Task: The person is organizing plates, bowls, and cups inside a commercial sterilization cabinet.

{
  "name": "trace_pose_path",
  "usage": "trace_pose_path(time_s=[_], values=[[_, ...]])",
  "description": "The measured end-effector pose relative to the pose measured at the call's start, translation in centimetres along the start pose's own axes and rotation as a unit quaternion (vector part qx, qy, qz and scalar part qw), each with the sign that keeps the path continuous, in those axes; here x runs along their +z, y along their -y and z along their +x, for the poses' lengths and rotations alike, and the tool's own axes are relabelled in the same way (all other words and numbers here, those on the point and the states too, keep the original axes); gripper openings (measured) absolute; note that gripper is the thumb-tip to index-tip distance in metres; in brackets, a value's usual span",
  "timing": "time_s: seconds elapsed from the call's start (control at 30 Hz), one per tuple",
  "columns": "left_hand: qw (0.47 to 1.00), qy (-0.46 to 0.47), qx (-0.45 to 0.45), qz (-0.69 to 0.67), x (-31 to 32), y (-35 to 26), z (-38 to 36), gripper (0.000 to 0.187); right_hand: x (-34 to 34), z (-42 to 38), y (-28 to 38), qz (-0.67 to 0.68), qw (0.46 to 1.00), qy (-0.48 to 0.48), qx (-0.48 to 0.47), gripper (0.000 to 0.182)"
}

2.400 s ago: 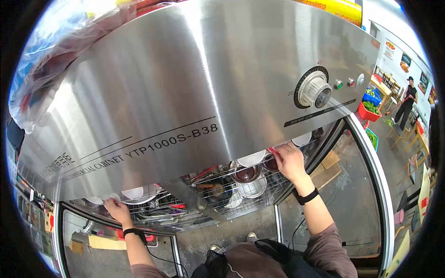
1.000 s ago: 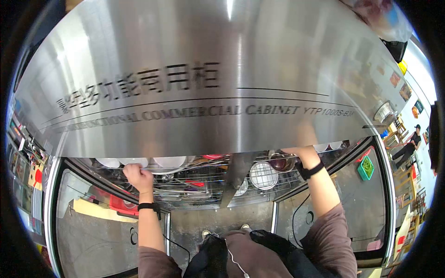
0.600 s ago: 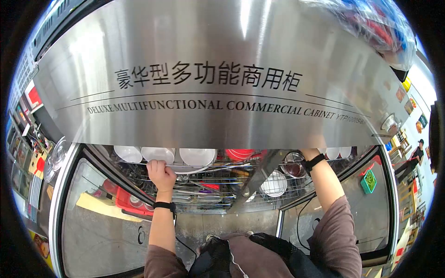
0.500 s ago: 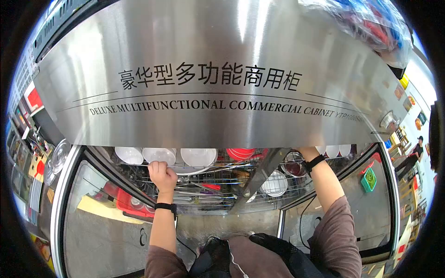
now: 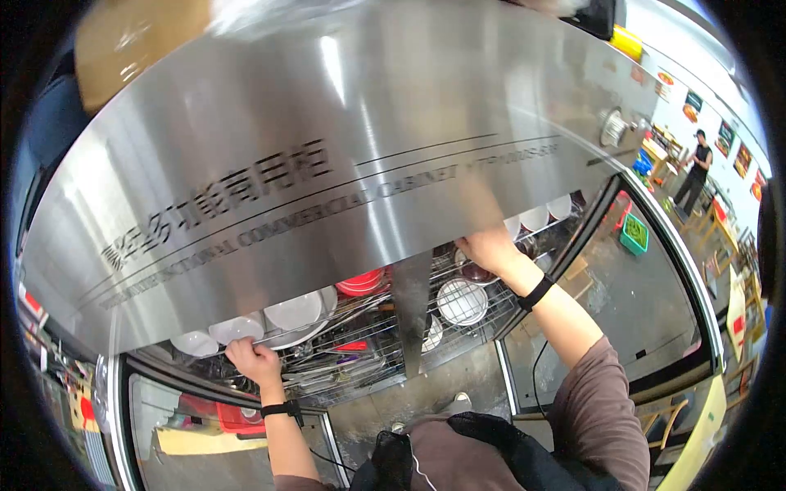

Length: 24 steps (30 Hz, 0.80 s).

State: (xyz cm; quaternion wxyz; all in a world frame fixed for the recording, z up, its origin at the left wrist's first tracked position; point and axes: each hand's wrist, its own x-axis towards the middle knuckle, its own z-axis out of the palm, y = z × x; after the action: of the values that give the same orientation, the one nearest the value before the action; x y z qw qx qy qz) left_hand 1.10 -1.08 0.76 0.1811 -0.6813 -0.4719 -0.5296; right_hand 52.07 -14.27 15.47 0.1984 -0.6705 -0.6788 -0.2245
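Note:
A large stainless steel cabinet (image 5: 368,106) with printed lettering fills the upper view, its glass doors open on both sides. My left hand (image 5: 252,358) has its fingers curled at the front edge of the upper wire rack, just below white bowls (image 5: 237,329). My right hand (image 5: 488,250) reaches in under the metal panel near the right end of the rack, its fingertips hidden. Red bowls (image 5: 360,282) sit between the hands. White plates (image 5: 463,302) lie on a lower rack.
The left glass door (image 5: 196,450) and right glass door (image 5: 639,303) flank my body. A cardboard box (image 5: 135,45) rests on top of the cabinet. A green basket (image 5: 634,234) shows at right; a person (image 5: 697,173) stands far right.
The view has turned and tilted. My right hand has come more into sight below the panel; my left hand remains at the rack edge.

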Motion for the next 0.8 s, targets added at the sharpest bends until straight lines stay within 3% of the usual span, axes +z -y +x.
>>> trace_pose_path(time_s=[0.07,0.2,0.37,0.5,0.8], values=[[1.000,-0.003,-0.002,-0.003,0.1,-0.2,0.0,0.016,-0.4,-1.3,-1.2,-0.004,0.999,0.042,0.016,0.029],[0.999,-0.008,-0.035,0.004,0.1,-1.0,0.2,0.014,-2.6,-3.9,-2.7,0.068,0.987,-0.140,-0.033,0.019],[0.999,-0.021,-0.015,0.048,0.2,-1.9,0.6,0.009,-3.2,-7.2,-7.2,0.050,0.988,-0.148,-0.010,0.018],[0.996,-0.014,-0.036,0.086,0.5,-1.8,0.3,0.010,-2.8,-9.0,-11.6,0.054,0.981,-0.160,0.093,0.017],[0.984,0.051,-0.072,0.155,-0.2,-2.6,0.6,0.013,-0.1,-10.1,-17.4,0.080,0.986,-0.106,0.096,0.013]])
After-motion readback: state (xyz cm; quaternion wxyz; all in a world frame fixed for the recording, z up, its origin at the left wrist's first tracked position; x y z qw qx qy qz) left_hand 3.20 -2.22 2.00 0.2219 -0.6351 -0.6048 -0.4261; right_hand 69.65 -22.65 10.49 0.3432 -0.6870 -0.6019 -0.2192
